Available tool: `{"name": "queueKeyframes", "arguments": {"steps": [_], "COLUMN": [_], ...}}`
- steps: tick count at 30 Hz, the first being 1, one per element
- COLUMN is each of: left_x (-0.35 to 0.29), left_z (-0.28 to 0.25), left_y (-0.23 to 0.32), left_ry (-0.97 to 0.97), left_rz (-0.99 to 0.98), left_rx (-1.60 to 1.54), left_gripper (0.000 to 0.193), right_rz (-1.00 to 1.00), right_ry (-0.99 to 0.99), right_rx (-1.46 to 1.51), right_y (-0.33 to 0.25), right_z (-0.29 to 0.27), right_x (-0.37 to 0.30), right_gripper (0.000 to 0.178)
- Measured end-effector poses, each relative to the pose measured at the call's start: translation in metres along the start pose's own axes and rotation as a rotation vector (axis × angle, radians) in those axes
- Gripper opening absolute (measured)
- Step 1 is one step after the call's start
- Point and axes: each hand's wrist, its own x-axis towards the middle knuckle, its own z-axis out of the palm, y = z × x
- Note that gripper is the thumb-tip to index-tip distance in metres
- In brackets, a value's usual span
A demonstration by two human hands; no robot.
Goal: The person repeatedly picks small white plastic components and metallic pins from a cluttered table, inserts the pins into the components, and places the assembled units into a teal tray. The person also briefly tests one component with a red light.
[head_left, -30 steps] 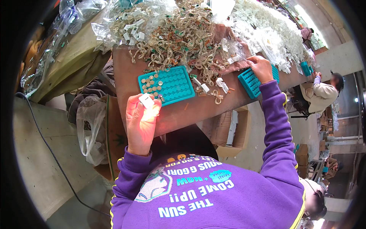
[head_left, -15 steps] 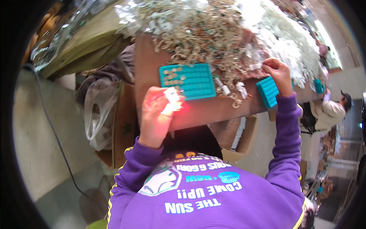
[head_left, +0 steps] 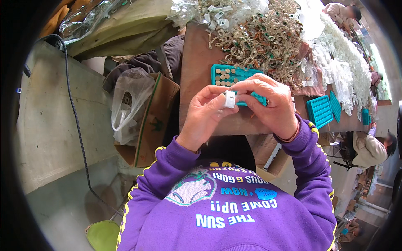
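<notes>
A small white plastic case point(head_left: 230, 99) is pinched between the thumb and fingers of my left hand point(head_left: 204, 115), just over the table's front edge. My right hand point(head_left: 270, 102) meets it from the right, thumb and forefinger closed at its side. Whatever may be between those right fingertips is too small to make out. Behind the hands lies a teal tray point(head_left: 247, 72), partly covered by my right hand. Round, coin-like pieces point(head_left: 222, 77) sit in the tray's left pockets.
Beyond the tray rises a heap of tangled wires point(head_left: 264, 37), with white cases point(head_left: 217, 17) and whitish plastic point(head_left: 335, 54) around it. Teal trays point(head_left: 320, 112) stand at right. A cardboard box point(head_left: 148, 125) with a plastic bag point(head_left: 130, 104) is at left. A co-worker point(head_left: 368, 148) sits far right.
My right hand has come back left from beside the heap to the white case. The red glow at my left hand is gone. The whole view has shifted.
</notes>
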Motion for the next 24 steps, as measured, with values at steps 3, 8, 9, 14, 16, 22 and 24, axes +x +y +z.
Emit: {"name": "queueKeyframes", "arguments": {"steps": [3, 8, 9, 14, 16, 22, 24], "left_x": [0.001, 0.001, 0.001, 0.000, 0.000, 0.000, 0.000], "left_z": [0.000, 0.003, 0.004, 0.009, 0.009, 0.004, 0.003], "left_y": [-0.001, -0.003, -0.003, -0.006, -0.006, -0.001, 0.000], "left_ry": [0.008, 0.029, 0.018, 0.073, 0.055, 0.035, 0.018], "left_rz": [-0.002, 0.008, 0.014, 0.025, 0.027, -0.015, -0.001], "left_rx": [0.016, 0.138, 0.185, 0.271, 0.265, 0.186, 0.121], "left_gripper": [0.022, 0.020, 0.019, 0.014, 0.013, 0.018, 0.018], "right_rz": [-0.003, -0.090, -0.100, -0.127, -0.115, 0.097, 0.091], "right_ry": [-0.048, -0.170, -0.199, -0.301, -0.320, -0.004, 0.039], "right_rx": [-0.064, -0.194, -0.219, -0.292, -0.297, -0.008, -0.024], "right_y": [-0.002, -0.009, -0.011, -0.016, -0.015, -0.010, -0.008], "right_z": [-0.002, -0.009, -0.010, -0.013, -0.010, 0.000, 0.002], "right_x": [-0.001, 0.002, 0.003, 0.005, 0.003, -0.009, -0.012], "right_gripper": [0.022, 0.028, 0.028, 0.029, 0.035, 0.019, 0.013]}}
